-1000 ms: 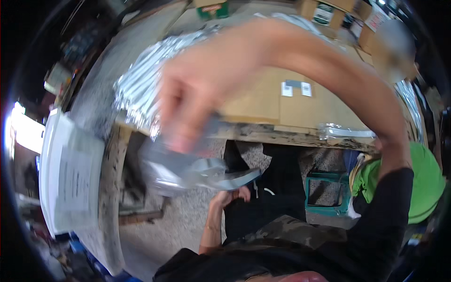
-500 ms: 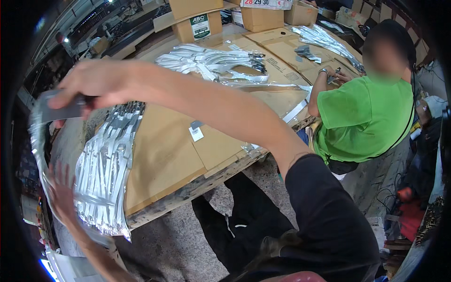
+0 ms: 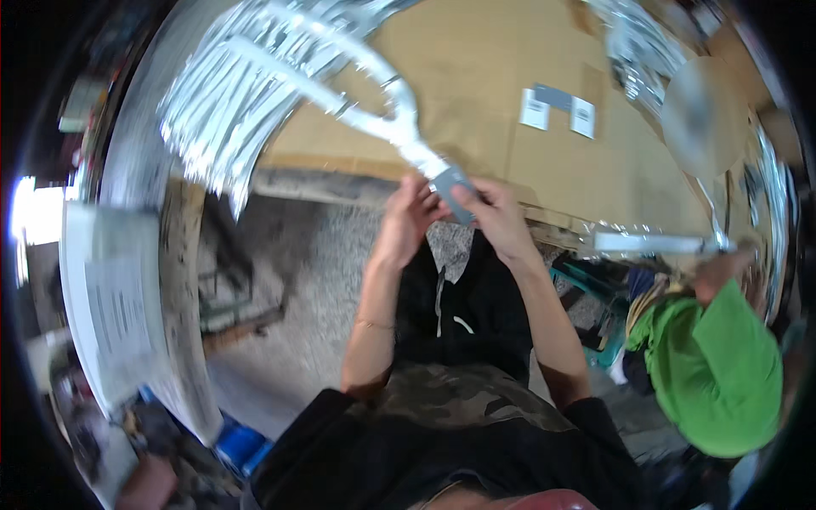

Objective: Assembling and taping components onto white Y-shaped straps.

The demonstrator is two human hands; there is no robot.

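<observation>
Both hands now meet at the bench edge in front of the body: half a second earlier the right arm was stretched far out to the left, so the grey-ended silvery strip has been brought in for close handling. The left hand and right hand pinch its grey end with curled fingers; the strip runs up-left over the cardboard-covered bench toward a heap of shiny foil pieces. Two white labels beside a grey patch lie flat on the cardboard; their print is probably too blurred to classify. A co-worker in green sits right.
</observation>
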